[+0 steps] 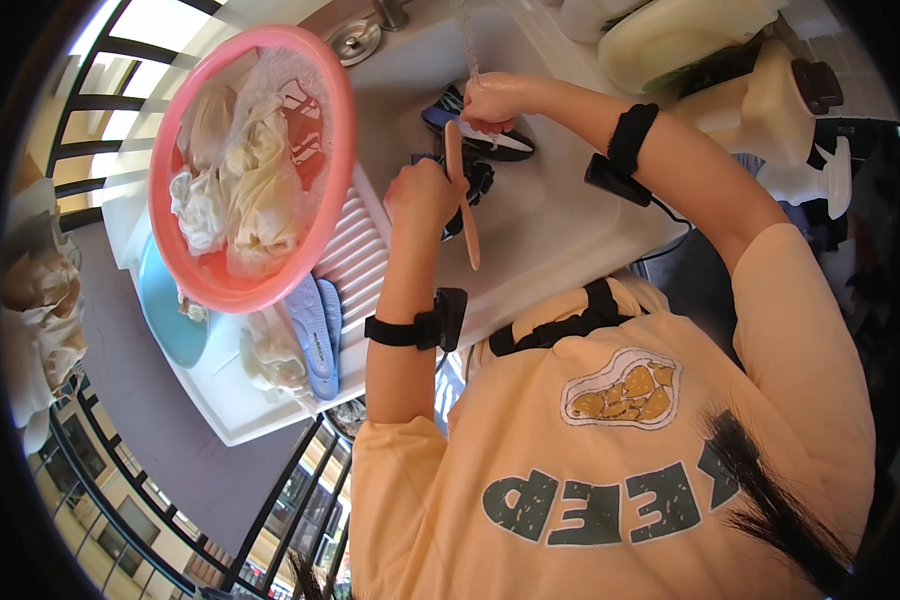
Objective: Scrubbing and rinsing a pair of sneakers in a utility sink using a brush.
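Note:
My left hand [424,187] grips a long pinkish handle [454,161] over the sink [540,217]; the handle's far end reaches down toward the front of the basin. My right hand [491,101] is curled under a stream of running water [466,34], right at a dark and blue shoe with a white sole edge [502,144]. Whether its fingers grip the shoe cannot be told. Another dark shoe [480,180] lies partly hidden behind my left hand and the handle.
A pink basin [349,150] of sudsy water and pale cloths stands on the ribbed washboard [356,240]. Blue insoles [319,337], a wet pale cloth [270,356] and a light-blue basin [169,315] are at the left. Plastic jugs [765,105] and a white spray bottle [802,176] line the right.

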`<state>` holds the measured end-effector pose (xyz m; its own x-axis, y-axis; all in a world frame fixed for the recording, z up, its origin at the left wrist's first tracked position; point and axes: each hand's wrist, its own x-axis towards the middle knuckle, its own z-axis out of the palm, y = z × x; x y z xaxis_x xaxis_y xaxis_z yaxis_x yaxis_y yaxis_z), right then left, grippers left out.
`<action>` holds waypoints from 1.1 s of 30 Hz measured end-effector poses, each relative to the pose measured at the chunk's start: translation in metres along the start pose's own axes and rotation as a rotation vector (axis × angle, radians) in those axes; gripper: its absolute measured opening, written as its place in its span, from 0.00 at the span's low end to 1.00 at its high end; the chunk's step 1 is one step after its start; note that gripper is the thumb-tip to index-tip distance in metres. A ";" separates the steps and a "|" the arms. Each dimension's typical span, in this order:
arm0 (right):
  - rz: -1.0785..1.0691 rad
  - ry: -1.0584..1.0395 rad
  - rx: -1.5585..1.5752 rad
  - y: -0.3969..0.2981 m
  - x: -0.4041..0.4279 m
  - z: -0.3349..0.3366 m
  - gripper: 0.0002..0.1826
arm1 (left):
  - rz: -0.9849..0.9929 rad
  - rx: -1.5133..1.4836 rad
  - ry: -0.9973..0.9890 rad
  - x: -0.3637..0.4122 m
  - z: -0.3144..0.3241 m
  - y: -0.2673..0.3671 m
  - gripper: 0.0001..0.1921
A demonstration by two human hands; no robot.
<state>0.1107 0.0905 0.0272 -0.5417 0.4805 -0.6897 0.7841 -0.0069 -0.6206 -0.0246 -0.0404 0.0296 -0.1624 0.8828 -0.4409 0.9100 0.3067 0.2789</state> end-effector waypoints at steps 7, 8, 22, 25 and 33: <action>0.008 -0.219 -0.036 -0.024 -0.018 -0.002 0.15 | 0.005 -0.015 -0.035 -0.005 0.002 -0.009 0.16; 0.111 -0.391 -0.176 -0.013 -0.021 0.006 0.14 | -0.001 -0.015 -0.027 -0.005 0.004 -0.013 0.16; -0.493 0.119 -0.796 0.000 0.029 -0.013 0.08 | 0.028 -0.035 -0.148 -0.008 0.005 -0.007 0.17; -0.168 0.060 0.203 -0.018 0.027 -0.008 0.08 | 0.019 -0.067 -0.155 -0.006 0.010 -0.008 0.18; 0.160 0.151 -0.708 0.079 0.083 0.051 0.57 | 0.052 -0.065 -0.027 -0.003 0.020 -0.012 0.16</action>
<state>0.1126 0.0854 -0.0985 -0.3973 0.6366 -0.6610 0.8852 0.4559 -0.0929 -0.0276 -0.0539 0.0107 -0.1047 0.8885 -0.4468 0.8901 0.2841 0.3564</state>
